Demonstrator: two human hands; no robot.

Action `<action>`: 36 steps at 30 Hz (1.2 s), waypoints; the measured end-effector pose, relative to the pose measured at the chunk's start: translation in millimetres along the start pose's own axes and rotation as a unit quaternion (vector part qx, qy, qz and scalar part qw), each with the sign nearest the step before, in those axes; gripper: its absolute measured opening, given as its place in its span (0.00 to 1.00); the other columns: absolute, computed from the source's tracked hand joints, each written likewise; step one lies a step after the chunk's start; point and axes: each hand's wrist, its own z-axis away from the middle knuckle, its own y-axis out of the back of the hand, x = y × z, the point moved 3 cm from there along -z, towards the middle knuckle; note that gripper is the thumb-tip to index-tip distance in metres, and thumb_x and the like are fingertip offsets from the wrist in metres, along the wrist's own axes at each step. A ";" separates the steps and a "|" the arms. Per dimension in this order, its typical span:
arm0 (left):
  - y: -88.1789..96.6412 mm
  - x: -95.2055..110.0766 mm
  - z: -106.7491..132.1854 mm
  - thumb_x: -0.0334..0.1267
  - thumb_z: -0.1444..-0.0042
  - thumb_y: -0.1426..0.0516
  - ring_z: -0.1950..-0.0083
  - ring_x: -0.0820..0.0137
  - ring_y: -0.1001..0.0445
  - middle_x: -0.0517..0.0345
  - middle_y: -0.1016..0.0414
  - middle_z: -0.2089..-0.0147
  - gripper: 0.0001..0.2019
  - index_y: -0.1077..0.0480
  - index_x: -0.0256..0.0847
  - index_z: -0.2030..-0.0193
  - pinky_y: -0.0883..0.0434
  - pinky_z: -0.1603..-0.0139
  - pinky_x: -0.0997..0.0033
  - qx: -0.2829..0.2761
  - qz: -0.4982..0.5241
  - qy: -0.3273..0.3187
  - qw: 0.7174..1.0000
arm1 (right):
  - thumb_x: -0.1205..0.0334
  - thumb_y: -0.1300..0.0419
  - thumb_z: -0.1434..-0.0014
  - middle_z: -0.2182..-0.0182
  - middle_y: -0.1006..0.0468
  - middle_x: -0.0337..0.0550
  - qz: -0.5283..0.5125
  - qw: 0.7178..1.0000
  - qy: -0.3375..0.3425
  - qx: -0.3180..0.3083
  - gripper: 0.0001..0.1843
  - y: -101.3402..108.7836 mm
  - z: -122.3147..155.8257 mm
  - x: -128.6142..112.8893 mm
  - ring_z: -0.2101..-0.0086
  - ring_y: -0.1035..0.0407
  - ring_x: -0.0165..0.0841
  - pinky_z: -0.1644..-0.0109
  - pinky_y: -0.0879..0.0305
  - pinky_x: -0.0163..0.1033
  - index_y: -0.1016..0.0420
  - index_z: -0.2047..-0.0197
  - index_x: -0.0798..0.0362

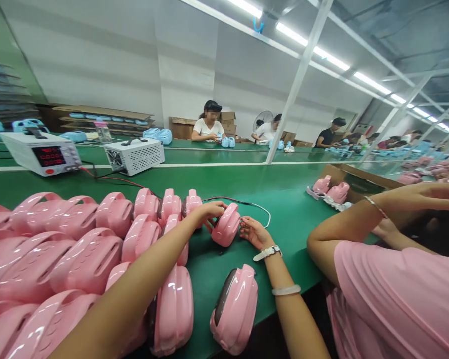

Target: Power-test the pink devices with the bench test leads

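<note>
My left hand (212, 212) is closed on the top of a glossy pink plastic housing (226, 225), holding it tilted just over the green bench. Close to the housing's right side, the fingers of my right hand (256, 232) are pinched together. What they grip is too small to make out. A thin lead (260, 205), red running into white, curves across the bench behind both hands. Nearer to me stands another pink housing (237, 309) with a dark front panel. Rows of similar pink housings (88, 259) fill the left side, partly hidden behind my left forearm.
A power supply (47, 153) with red digits and a second grey box (136, 155) stand at the back left. At right, a co-worker in a pink shirt (400, 299) sits close beside me, near a cardboard box (355, 177). A white post (299, 80) rises beyond the bench.
</note>
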 end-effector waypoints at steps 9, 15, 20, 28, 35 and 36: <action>-1.4 3.7 4.1 0.34 0.52 0.45 0.70 0.70 0.28 0.54 0.30 0.54 0.23 0.39 0.48 0.47 0.26 0.71 0.69 0.008 -0.006 0.014 1.000 | 0.59 0.28 0.57 0.77 0.29 0.33 0.002 1.000 -0.003 -0.009 0.17 -1.8 3.6 -2.6 0.78 0.34 0.26 0.73 0.33 0.33 0.31 0.70 0.54; 0.6 1.0 2.0 0.33 0.51 0.45 0.70 0.70 0.28 0.55 0.28 0.57 0.23 0.39 0.47 0.46 0.25 0.70 0.67 0.005 -0.008 0.000 1.000 | 0.61 0.31 0.52 0.77 0.30 0.32 0.008 1.000 -0.001 -0.005 0.14 -1.8 4.3 -3.3 0.78 0.34 0.25 0.73 0.33 0.32 0.31 0.68 0.55; 0.2 0.5 0.3 0.34 0.51 0.44 0.68 0.68 0.27 0.55 0.28 0.56 0.23 0.39 0.48 0.47 0.25 0.70 0.66 0.005 -0.007 0.002 1.000 | 0.61 0.33 0.48 0.76 0.30 0.33 0.009 1.000 0.002 -0.003 0.11 -0.8 3.1 -2.3 0.78 0.34 0.25 0.73 0.34 0.32 0.31 0.67 0.56; 0.1 1.7 2.2 0.35 0.51 0.43 0.66 0.67 0.27 0.54 0.28 0.52 0.23 0.38 0.49 0.47 0.25 0.69 0.66 0.013 -0.004 0.005 1.000 | 0.60 0.30 0.54 0.78 0.29 0.33 0.013 1.000 0.003 0.000 0.15 -1.9 4.3 -3.9 0.78 0.34 0.26 0.73 0.34 0.32 0.31 0.68 0.55; -0.4 -2.3 6.7 0.38 0.50 0.43 0.67 0.69 0.28 0.54 0.28 0.50 0.25 0.40 0.50 0.43 0.29 0.74 0.75 -0.001 0.023 -0.022 0.999 | 0.59 0.24 0.70 0.78 0.27 0.33 0.022 0.999 0.026 0.009 0.24 -9.0 9.8 -5.0 0.78 0.34 0.25 0.72 0.36 0.32 0.28 0.69 0.53; -0.9 -1.7 8.5 0.38 0.50 0.44 0.67 0.69 0.28 0.53 0.28 0.50 0.25 0.40 0.49 0.43 0.30 0.75 0.75 -0.003 0.027 -0.025 0.999 | 0.59 0.24 0.70 0.79 0.28 0.32 0.024 0.999 0.031 0.012 0.24 -10.2 10.1 -4.7 0.78 0.35 0.25 0.73 0.36 0.32 0.28 0.70 0.53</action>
